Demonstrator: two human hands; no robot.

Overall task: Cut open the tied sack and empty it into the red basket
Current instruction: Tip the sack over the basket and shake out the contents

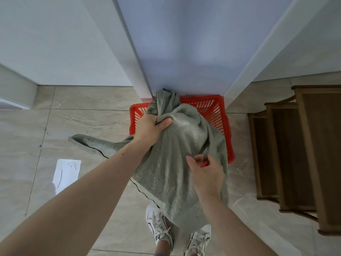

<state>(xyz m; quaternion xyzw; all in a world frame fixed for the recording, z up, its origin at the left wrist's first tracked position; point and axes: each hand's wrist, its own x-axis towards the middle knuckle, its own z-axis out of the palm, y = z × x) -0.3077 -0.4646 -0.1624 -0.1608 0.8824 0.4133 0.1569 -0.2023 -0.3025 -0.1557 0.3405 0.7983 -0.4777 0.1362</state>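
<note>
Left hand (153,128) clenched on the grey sack (177,159) near its far end, over the red basket (224,124). Right hand (207,172) nearer, pinching a fold at mid-length; something red inside, unclear. Long axis from feet towards basket, mouth beyond the left grip.

Home interior, tiled floor (88,100), white walls (55,43), wooden stairs (295,145)

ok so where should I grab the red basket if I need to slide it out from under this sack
Take the red basket by its right rim, coming from the right: the grey-green sack drapes over its middle and near left, and the wall blocks the far side.
</note>
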